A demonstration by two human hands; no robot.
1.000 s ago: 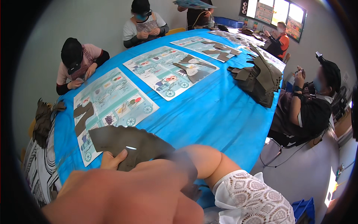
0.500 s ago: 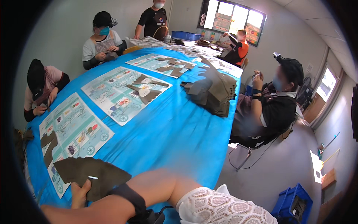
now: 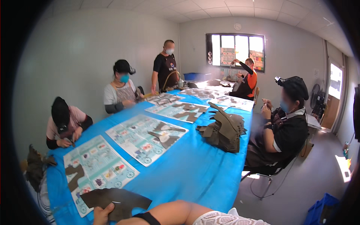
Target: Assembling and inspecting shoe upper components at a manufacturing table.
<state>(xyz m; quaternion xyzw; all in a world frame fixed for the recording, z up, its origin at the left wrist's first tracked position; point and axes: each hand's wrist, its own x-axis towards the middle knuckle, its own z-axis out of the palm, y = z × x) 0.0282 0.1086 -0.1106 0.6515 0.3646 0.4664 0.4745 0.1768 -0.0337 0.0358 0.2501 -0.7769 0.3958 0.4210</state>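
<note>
At the lower left my left hand (image 3: 103, 214) is closed on a dark brown fabric piece (image 3: 129, 198) with a curved upper edge. Its thumb lies on top, while the fingers underneath are hidden. The piece is held over the near corner of a printed sheet (image 3: 107, 167). My right forearm (image 3: 170, 213), with a black band and a white lace sleeve (image 3: 228, 218), crosses along the bottom edge; the right hand itself is out of the picture. A smaller dark cut piece (image 3: 75, 177) lies on that sheet.
A blue cloth (image 3: 195, 174) covers the long table. A stack of dark pieces (image 3: 221, 129) stands toward its right edge. More printed sheets (image 3: 146, 138) bear cut pieces. Several people sit or stand around. A blue crate (image 3: 318, 210) is on the floor at right.
The view has tilted up, so the table and my hands sit lower in the picture. The left hand still holds the fabric piece. A person at the far end has raised an arm.
</note>
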